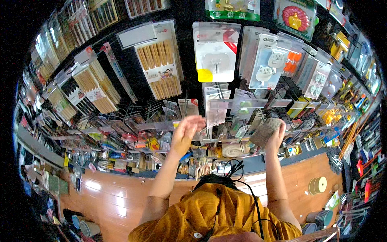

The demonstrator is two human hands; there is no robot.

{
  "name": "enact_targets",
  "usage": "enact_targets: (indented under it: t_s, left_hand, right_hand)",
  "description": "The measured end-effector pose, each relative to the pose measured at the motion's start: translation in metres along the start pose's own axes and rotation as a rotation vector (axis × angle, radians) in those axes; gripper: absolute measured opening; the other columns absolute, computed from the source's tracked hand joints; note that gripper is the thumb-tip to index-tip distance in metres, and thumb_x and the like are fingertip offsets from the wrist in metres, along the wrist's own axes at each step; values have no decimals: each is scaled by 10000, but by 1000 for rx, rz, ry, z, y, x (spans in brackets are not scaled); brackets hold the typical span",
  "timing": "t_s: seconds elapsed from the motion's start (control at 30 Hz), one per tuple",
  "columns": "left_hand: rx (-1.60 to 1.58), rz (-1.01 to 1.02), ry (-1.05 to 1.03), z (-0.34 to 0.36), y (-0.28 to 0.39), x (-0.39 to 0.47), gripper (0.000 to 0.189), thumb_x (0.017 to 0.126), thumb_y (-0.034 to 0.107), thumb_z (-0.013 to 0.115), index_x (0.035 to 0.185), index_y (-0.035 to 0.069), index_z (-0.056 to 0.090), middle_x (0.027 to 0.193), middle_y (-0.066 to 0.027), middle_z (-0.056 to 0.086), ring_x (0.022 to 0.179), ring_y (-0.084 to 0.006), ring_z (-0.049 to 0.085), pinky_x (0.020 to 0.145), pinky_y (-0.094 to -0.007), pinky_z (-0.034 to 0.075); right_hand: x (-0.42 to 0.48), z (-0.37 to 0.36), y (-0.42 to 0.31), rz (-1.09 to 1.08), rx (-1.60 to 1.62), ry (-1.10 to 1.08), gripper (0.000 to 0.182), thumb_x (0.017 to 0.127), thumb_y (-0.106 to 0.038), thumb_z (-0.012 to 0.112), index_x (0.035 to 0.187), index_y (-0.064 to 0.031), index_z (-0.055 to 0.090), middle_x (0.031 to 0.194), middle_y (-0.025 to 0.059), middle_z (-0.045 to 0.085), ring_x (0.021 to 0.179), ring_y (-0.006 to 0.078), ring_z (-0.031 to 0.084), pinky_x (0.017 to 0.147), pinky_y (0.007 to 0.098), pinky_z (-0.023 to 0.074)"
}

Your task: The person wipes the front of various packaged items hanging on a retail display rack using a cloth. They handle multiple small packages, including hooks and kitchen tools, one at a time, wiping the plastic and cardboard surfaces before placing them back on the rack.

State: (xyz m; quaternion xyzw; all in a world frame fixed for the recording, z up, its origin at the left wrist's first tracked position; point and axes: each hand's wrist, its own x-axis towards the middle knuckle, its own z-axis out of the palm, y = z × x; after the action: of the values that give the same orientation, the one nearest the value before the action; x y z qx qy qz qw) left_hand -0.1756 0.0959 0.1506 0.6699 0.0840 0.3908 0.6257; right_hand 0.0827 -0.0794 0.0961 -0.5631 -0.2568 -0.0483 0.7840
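Observation:
My right hand (274,137) grips a grey-brown, rough-looking flat piece (264,131), perhaps cloth or felt, at the display rack. My left hand (188,131) is raised in front of the rack with its fingers extended, nearest to carded packs and a clear label strip; nothing shows in it. Between the hands hang white carded packs (216,107) on metal hooks. Above them are a blister pack with a transparent hook (215,54), a pack with cat-face hooks (263,62) and a pack of wooden clothes pegs or similar sticks (158,60).
Hooks with packaged goods surround both hands. A low shelf (313,155) holds small wares below. On the wooden floor (127,193) stand grey bins (89,228) at left and a yellow spool-like roll (317,185) at right. Black cables (255,199) hang over my chest. A person (30,174) is at far left.

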Motion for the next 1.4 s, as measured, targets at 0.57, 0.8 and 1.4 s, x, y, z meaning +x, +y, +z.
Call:
enact_targets:
  t_s: [0.57,0.8,1.4]
  left_hand:
    - [393,386,227,-3,36,144,313,775,158,593,1004,0,449,933,-104,515,811,-183,557,677,-273,463]
    - [509,337,207,-6,30,148,262,794,223,581,911,3,499,835,-90,570,732,-167,552,662,-284,440]
    - [-189,59,-91,28,32,88,438,866,245,505,1202,-1,369,1088,-82,506,983,-139,485,859,-268,381]
  right_hand:
    - [63,132,-127,-339,-348,-399,319,815,-215,564,1038,11,545,977,119,600,866,178,554,759,278,413]
    - [85,162,-110,-208,-266,-539,311,806,-211,576,1013,20,564,883,93,611,800,159,563,711,278,434]
    - [47,120,-129,-30,-240,-717,163,820,-125,549,917,5,551,829,14,576,779,70,512,703,212,400]
